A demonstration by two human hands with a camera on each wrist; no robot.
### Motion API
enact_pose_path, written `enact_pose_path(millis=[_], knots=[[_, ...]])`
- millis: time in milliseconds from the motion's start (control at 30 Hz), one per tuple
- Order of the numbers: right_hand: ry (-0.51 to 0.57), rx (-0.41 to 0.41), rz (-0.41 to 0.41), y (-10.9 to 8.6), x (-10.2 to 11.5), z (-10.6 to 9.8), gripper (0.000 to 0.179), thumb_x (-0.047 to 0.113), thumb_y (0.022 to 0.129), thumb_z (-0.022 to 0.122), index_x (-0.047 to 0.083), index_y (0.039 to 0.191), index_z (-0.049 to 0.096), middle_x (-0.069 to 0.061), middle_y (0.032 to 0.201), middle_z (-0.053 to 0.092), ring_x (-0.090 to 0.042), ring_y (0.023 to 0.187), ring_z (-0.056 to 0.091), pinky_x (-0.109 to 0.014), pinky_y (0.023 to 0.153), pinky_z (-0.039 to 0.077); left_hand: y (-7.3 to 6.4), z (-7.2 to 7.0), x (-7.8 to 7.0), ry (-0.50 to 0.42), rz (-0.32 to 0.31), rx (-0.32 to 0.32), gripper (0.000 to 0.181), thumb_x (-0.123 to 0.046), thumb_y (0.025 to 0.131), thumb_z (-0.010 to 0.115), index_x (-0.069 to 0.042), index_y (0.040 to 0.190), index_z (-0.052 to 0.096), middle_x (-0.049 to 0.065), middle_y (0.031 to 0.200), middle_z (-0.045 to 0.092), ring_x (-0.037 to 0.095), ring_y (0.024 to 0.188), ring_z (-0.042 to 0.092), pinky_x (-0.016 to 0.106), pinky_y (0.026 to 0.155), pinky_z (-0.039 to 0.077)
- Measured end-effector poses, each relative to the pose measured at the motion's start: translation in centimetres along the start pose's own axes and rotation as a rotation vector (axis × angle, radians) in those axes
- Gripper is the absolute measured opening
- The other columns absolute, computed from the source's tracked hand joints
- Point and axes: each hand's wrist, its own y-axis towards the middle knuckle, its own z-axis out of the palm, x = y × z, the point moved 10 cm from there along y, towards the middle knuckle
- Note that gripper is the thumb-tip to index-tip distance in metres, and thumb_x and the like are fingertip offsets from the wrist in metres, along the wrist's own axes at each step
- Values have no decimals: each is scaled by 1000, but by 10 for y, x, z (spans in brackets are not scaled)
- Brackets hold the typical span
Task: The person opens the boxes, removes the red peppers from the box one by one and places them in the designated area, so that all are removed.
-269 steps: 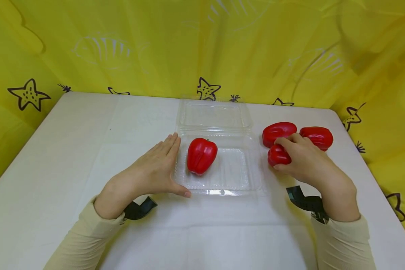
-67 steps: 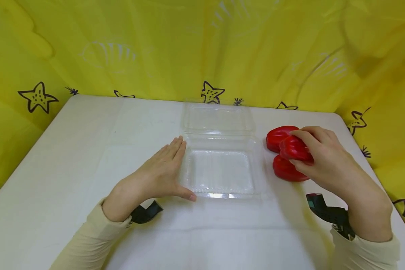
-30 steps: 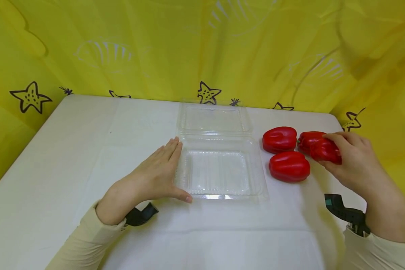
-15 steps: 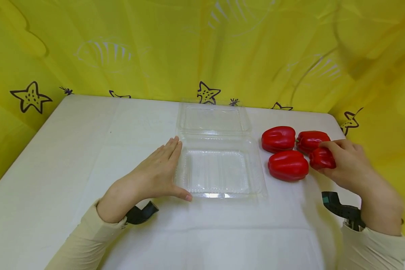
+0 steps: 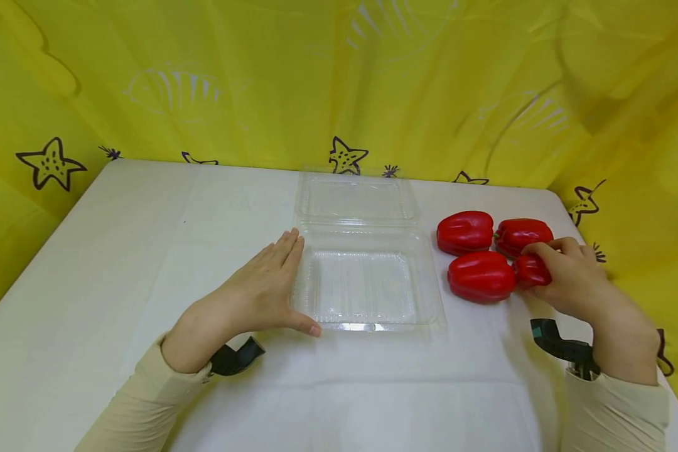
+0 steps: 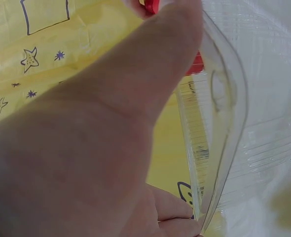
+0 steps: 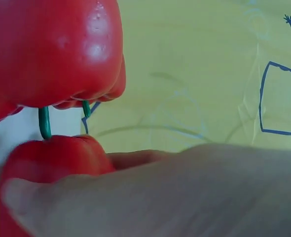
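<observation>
My left hand (image 5: pixel 254 292) lies along the left side of a clear plastic clamshell container (image 5: pixel 367 289), fingers straight and thumb spread at its front corner. The container's lid (image 5: pixel 358 201) is folded back flat. In the left wrist view the fingers touch the clear rim (image 6: pixel 236 98). To the right, my right hand (image 5: pixel 576 279) grips a red bell pepper (image 5: pixel 531 271) between thumb and fingers, its right part hidden by the hand. Beside it are another bell pepper (image 5: pixel 481 277), one behind (image 5: pixel 522 236) and one at back left (image 5: pixel 465 232). A green stem (image 7: pixel 45 123) shows in the right wrist view.
A white table (image 5: pixel 373 402) carries everything. Yellow cloth (image 5: pixel 260 81) with drawn starfish and fish hangs along the back and sides. Each wrist wears a black mount (image 5: pixel 237 356).
Nine seconds ago a bell pepper lay in the container; now the peppers are grouped at the right. In the last second my right hand moved left with its pepper. The left hand stayed put.
</observation>
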Motion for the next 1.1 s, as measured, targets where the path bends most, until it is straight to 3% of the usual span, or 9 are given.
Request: enact_pose_path(millis=[167,467,733,900,1100], knots=[[25,61,41,-1,-1,6,68,11,71,84,-2,128,48,-41,120,32,-59,111,23,-62,70,48,0,-1,0,-2,0,-1,140,-69,63,81,8,155,9,24,165,4,35,155,4,50,126,14],[37,114,77,-1,-3,12,67,14,75,82,0,130,46,-40,119,29,-59,111,20,-60,70,45,0,-2,-2,1,4,-6,140,-69,63,81,7,156,10,24,165,4,35,155,5,49,126,14],[30,133,83,-3,-8,12,73,18,71,85,-2,130,47,-41,120,32,-59,108,24,-57,64,52,-1,-3,-2,-7,16,-12,140,-68,63,82,8,155,9,25,165,5,36,155,5,50,125,15],[-8,116,58,0,-7,11,73,11,69,85,-2,132,49,-40,125,36,-60,108,28,-64,69,49,-1,-2,-1,-10,18,-8,140,-68,63,82,8,156,8,25,165,4,36,155,5,50,125,15],[4,144,55,1,-4,15,77,10,71,84,-1,137,46,-41,130,31,-62,111,24,-64,67,51,-2,-3,-1,-32,32,-16,140,-66,62,83,8,156,8,25,165,4,36,155,5,51,125,16]])
